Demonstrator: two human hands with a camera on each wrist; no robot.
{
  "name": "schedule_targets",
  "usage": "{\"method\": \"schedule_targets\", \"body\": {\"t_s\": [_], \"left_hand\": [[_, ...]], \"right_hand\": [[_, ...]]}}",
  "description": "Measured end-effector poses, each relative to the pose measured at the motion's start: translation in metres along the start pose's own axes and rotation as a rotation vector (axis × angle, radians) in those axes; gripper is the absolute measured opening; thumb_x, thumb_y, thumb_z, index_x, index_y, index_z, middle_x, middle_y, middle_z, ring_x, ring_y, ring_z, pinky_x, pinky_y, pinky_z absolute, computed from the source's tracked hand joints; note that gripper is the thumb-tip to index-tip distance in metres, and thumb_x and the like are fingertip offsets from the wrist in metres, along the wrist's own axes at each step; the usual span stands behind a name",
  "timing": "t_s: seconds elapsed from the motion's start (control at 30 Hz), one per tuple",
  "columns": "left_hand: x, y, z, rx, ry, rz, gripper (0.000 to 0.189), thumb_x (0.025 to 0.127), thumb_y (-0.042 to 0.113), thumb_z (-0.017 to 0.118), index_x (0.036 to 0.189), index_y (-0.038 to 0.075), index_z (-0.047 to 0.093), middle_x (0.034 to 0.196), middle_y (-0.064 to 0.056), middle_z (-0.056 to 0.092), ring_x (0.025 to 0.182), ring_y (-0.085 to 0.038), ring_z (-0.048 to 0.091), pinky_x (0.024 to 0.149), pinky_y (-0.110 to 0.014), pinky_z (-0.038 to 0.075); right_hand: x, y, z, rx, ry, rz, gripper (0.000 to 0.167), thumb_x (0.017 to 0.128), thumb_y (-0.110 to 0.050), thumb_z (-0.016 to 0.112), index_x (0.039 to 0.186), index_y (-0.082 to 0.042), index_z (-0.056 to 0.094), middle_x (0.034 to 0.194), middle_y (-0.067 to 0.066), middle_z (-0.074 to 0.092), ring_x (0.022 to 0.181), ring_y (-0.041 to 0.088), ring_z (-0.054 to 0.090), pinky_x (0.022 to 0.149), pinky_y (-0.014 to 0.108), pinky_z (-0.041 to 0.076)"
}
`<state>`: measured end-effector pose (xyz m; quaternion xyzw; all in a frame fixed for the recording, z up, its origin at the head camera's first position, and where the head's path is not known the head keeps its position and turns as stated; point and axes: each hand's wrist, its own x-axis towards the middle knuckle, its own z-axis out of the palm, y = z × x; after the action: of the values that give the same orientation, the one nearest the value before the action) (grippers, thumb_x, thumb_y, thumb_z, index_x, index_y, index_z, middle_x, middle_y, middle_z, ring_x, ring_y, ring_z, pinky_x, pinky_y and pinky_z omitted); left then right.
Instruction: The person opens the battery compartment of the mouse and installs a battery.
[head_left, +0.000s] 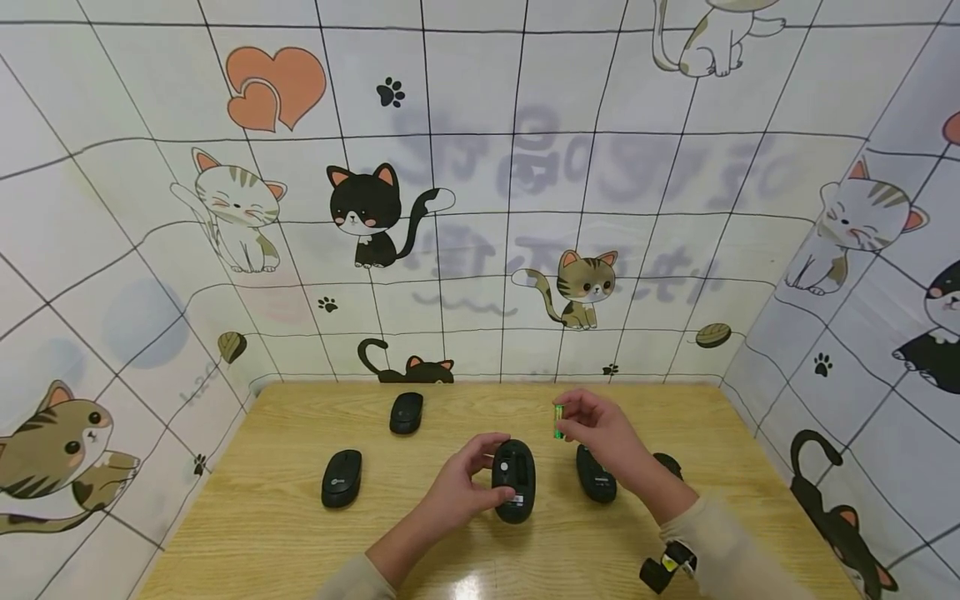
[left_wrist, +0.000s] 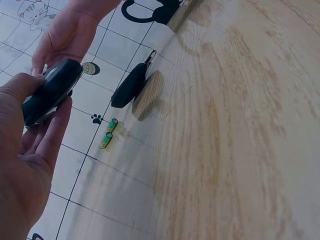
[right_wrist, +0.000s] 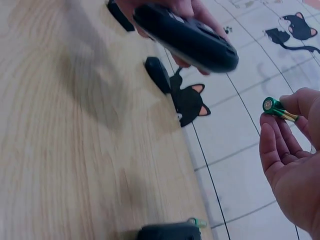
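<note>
My left hand [head_left: 468,483] grips a black computer mouse [head_left: 523,467] above the table, its underside turned toward me and a recess showing in it. To the right, apart from that mouse, my right hand [head_left: 603,429] pinches a green and gold battery [head_left: 558,422] between thumb and fingers. The right wrist view shows one flat end of this battery [right_wrist: 269,104]. Another black mouse [head_left: 597,479] lies below my right hand. In the left wrist view, two green batteries [left_wrist: 106,140] lie on the table near a dark mouse [left_wrist: 131,85].
Two more black mice, one nearer [head_left: 341,479] and one farther [head_left: 406,413], lie on the left of the wooden table [head_left: 247,517]. A dark object [head_left: 667,463] is partly hidden behind my right forearm. Cloth walls with cat prints [head_left: 480,208] stand around the back and sides.
</note>
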<state>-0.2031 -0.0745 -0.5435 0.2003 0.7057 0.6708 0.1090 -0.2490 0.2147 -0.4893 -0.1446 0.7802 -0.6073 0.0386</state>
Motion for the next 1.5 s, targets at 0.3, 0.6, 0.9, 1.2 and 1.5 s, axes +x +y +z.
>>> {"method": "schedule_targets", "body": {"t_s": [0.3,0.6,0.9,1.2,1.5], "left_hand": [[-0.001,-0.003,-0.004,-0.014,0.008,0.010,0.072,0.093,0.005,0.089,0.156,0.020,0.058,0.145,-0.010,0.061,0.122,-0.029,0.067,0.083,-0.038,0.068],[-0.001,0.001,-0.009,-0.003,0.034,0.010,0.070,0.094,0.004,0.088,0.155,0.023,0.059,0.146,-0.011,0.060,0.122,-0.030,0.067,0.083,-0.037,0.068],[0.000,0.000,-0.008,0.009,0.028,0.008,0.071,0.094,0.005,0.089,0.155,0.022,0.059,0.146,-0.010,0.060,0.123,-0.030,0.067,0.083,-0.038,0.068],[0.000,0.001,-0.007,0.008,0.032,0.003,0.071,0.093,0.004,0.089,0.155,0.021,0.059,0.146,-0.010,0.060,0.122,-0.029,0.067,0.083,-0.038,0.068],[0.001,0.001,-0.005,0.016,0.027,0.011,0.072,0.093,0.004,0.089,0.157,0.017,0.058,0.146,-0.010,0.060,0.122,-0.026,0.068,0.083,-0.038,0.068]], "right_hand": [[-0.010,-0.014,0.026,0.023,-0.050,-0.012,0.026,0.104,-0.004,0.078,0.128,-0.002,0.069,0.104,0.017,0.069,0.088,0.029,0.072,0.079,0.031,0.062],[-0.011,-0.021,0.041,0.030,-0.077,-0.037,0.022,0.103,-0.007,0.079,0.124,-0.003,0.072,0.105,0.018,0.070,0.086,0.025,0.070,0.078,0.032,0.062],[-0.016,-0.026,0.050,0.021,-0.113,0.004,0.023,0.106,-0.010,0.077,0.126,-0.001,0.071,0.108,0.016,0.069,0.092,0.031,0.070,0.080,0.032,0.061],[-0.016,-0.030,0.055,-0.047,-0.136,-0.024,0.015,0.106,-0.015,0.077,0.119,-0.007,0.077,0.110,0.012,0.074,0.094,0.028,0.071,0.079,0.032,0.060],[-0.017,-0.022,0.055,-0.132,-0.105,-0.106,0.012,0.105,-0.014,0.078,0.118,-0.013,0.078,0.104,0.003,0.074,0.086,0.021,0.068,0.073,0.030,0.057]]}}
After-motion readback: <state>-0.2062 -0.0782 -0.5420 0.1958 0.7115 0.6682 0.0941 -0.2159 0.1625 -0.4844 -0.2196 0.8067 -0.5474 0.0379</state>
